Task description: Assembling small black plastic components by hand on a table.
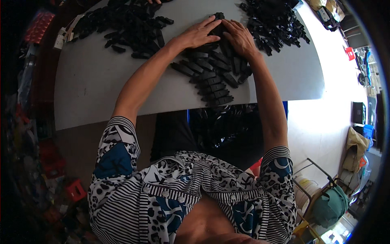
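Both my hands reach over the far middle of the grey table point(97, 81), on either side of some black elongated pieces point(217, 31). My left hand point(200, 34) is open, its fingers stretched to the right over these pieces. Facing it, my right hand point(240, 40) lies open with its fingers extended along their right side. What is beneath the palms is hidden. Nearer to me, more black pieces point(219, 65) lie loosely spread. Several sit side by side in a short column point(213, 89) close to the table's front edge.
Heaps of black parts lie at the table's far left point(118, 26) and far right point(276, 24). Another person's fingers point(154, 1) show at the top edge. Below the table is a dark mass of shiny parts point(223, 122). A metal-framed cart point(315, 179) stands at lower right.
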### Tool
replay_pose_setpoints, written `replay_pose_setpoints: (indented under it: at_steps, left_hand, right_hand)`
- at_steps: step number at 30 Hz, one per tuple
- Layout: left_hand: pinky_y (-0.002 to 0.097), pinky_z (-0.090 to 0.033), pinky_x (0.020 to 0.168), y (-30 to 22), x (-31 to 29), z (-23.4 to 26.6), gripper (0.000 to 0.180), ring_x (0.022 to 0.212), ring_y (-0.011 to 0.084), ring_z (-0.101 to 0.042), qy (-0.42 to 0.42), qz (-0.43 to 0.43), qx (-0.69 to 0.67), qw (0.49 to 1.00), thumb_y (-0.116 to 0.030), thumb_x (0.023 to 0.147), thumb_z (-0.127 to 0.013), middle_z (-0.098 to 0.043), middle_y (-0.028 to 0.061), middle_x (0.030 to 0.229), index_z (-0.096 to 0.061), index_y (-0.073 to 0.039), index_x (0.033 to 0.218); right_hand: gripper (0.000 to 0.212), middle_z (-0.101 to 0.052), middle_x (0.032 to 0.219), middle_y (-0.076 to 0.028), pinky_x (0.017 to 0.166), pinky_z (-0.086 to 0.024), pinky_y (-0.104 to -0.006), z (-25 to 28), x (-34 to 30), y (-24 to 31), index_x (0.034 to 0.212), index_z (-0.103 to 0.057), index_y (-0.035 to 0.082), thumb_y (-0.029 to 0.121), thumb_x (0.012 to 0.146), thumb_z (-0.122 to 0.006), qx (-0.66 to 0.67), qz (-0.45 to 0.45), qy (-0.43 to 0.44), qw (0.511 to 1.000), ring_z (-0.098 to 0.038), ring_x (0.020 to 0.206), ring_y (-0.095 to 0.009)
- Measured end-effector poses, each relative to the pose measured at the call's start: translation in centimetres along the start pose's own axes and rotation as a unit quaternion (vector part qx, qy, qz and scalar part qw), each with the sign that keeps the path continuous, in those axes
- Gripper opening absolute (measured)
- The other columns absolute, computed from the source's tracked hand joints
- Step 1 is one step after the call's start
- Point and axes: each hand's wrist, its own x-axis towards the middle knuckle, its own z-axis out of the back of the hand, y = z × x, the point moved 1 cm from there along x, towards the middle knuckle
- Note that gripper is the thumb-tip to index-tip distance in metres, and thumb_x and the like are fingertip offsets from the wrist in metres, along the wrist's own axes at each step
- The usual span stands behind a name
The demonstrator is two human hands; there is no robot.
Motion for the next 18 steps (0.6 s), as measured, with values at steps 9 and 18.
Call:
replay_pose_setpoints:
  at_steps: [9, 18]
  left_hand:
    - [0.0447, -0.036, 0.112, -7.4, -3.1, -1.9, 0.069, 0.14, 0.035, -0.036, -0.094, 0.118, -0.017, 0.988, -0.055, 0.089, -0.06, -0.032, 0.0138, 0.155, -0.043, -0.018, 0.145]
    - [0.0454, -0.036, 0.11, -17.8, -8.3, -3.0, 0.064, 0.135, 0.0407, -0.038, -0.113, 0.126, -0.044, 0.985, -0.034, 0.087, -0.07, -0.037, 0.0237, 0.148, -0.046, -0.006, 0.14]
  right_hand:
    - [0.052, -0.051, 0.142, -0.01, 0.11, -0.034, -0.0443, 2.5, -5.1, 2.9, 0.14, -0.048, 0.01, 0.033, 0.094, -0.053, 0.02, 0.021, 0.008, 1.0, -0.042, 0.135, -0.031]
    - [0.049, -0.054, 0.138, -0.012, 0.108, -0.036, -0.0441, 7.3, -12.6, 6.5, 0.134, -0.053, 0.007, 0.022, 0.088, -0.061, 0.086, -0.007, 0.048, 0.995, -0.045, 0.131, -0.032]
